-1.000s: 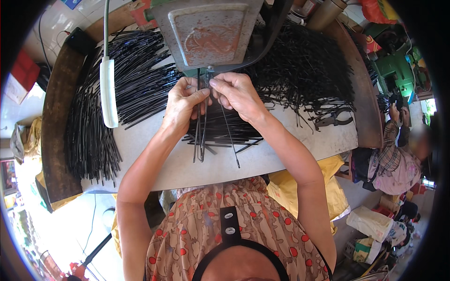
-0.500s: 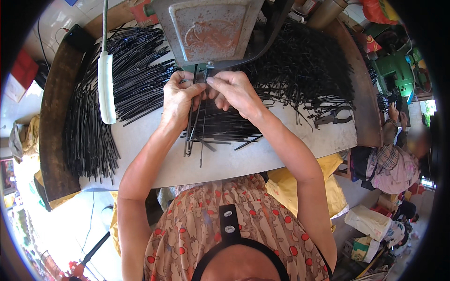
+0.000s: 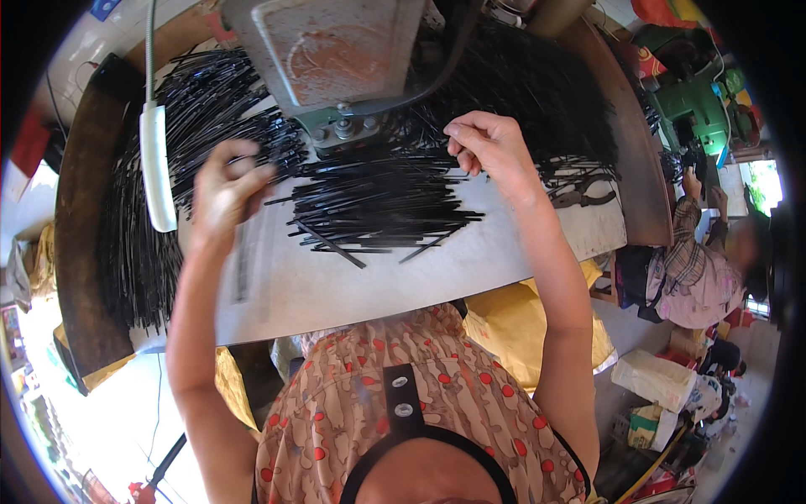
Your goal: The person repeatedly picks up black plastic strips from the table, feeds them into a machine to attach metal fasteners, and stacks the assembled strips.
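My left hand [image 3: 225, 195] is curled and blurred by motion over the left of the white table [image 3: 311, 302]. A faint streak of thin dark strips [image 3: 242, 267] hangs below its fingers, seemingly held. At the right, my right hand [image 3: 494, 151] is raised with thumb and fingers pinched together. Whether something thin sits in that pinch is hidden against the dark heap behind. Between the hands lies a pile of flat black strips [image 3: 378, 202], laid mostly crosswise. The grey metal machine head [image 3: 336, 59] stands just beyond it, with a bolted plate [image 3: 344, 128] at its base.
More black strips [image 3: 138, 252] cover the table's left, and a dark heap of them [image 3: 537, 101] fills the right. Pliers [image 3: 586, 193] lie near the right edge. A white lamp [image 3: 157, 168] hangs at the left. A co-worker [image 3: 693, 286] sits far right by a green machine [image 3: 693, 113].
My hands have moved apart from beneath the machine head, left hand leftward and right hand rightward. The strips held between them have gone left, blurred. The view has shifted slightly.
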The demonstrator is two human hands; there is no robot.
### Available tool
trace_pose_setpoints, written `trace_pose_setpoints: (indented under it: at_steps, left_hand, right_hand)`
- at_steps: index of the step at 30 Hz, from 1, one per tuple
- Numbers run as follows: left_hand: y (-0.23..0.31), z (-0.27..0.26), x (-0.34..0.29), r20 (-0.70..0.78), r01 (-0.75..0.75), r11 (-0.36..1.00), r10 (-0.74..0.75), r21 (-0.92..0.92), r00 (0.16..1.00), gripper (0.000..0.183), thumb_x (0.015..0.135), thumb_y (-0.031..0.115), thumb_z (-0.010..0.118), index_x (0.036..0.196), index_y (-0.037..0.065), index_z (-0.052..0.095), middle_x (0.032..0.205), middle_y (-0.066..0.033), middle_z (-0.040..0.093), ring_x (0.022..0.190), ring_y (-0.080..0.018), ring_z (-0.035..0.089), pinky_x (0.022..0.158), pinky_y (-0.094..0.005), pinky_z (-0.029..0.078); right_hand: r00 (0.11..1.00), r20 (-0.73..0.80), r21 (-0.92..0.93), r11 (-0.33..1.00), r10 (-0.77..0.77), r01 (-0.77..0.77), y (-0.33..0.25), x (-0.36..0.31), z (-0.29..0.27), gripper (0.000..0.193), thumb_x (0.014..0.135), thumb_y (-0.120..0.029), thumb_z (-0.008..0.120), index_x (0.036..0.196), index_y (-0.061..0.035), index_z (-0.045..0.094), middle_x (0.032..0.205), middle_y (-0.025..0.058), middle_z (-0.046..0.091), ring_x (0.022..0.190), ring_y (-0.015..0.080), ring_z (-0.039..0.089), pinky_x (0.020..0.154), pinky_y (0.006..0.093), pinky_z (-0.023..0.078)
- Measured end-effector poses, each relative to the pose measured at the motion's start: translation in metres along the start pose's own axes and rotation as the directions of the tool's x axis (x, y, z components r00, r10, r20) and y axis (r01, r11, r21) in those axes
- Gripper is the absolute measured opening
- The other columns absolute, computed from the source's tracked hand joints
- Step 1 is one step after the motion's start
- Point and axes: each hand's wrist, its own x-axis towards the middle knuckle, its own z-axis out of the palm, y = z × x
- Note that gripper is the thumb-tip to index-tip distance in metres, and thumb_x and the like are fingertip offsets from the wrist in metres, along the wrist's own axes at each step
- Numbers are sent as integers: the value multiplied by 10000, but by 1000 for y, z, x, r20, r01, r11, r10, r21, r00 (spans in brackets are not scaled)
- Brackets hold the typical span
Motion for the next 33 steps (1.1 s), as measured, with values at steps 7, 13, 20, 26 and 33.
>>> trace_pose_setpoints:
  at_steps: [7, 13, 20, 26, 33]
  left_hand:
    - [-38, -97, -28, -47, 0, 145, 324, 989, 945, 417, 756, 137, 593, 1144, 59, 463, 867, -176, 565, 816, -341, 565, 693, -407, 458]
    - [-18, -10, -20, 287, -462, 297, 481, 836, 829, 160, 753, 17, 534, 911, 4, 557, 818, -144, 549, 730, -323, 554, 605, -389, 451]
    - [-32, 71, 9, 454, -656, 188, 583, 731, 673, 215, 641, -62, 518, 847, -8, 537, 821, -129, 507, 792, -283, 545, 633, -371, 474]
    - [-34, 68, 15, 432, -663, 340, 548, 668, 716, 132, 677, -33, 549, 804, 3, 548, 824, -115, 506, 750, -286, 560, 615, -379, 472]
    - [-28, 54, 13, 316, -575, 621, 484, 533, 816, 80, 742, 29, 570, 814, 12, 601, 807, -125, 581, 728, -322, 572, 634, -377, 454]
  right_hand:
    - [972, 128, -545, 805, -197, 235, 15, 0, -10, 112, 787, -116, 578, 847, -33, 625, 600, 60, 573, 520, 121, 540, 465, 250, 425]
    - [896, 314, -909, 175, -314, 379, 17, 0, 14, 175, 772, -66, 528, 917, -20, 614, 793, 187, 609, 676, 310, 612, 575, 379, 492]
    - [889, 357, -918, 68, -288, 391, 6, -6, 22, 180, 744, -23, 484, 883, 12, 593, 749, 164, 592, 636, 304, 608, 559, 374, 490]
    - [879, 328, -919, 97, -346, 381, 1, -13, 15, 127, 672, -14, 531, 788, 13, 574, 787, 159, 543, 691, 267, 605, 554, 365, 496]
    - [932, 192, -897, 329, -307, 294, -11, -15, 19, 70, 780, -66, 534, 794, -3, 561, 802, 142, 567, 702, 301, 591, 636, 369, 481]
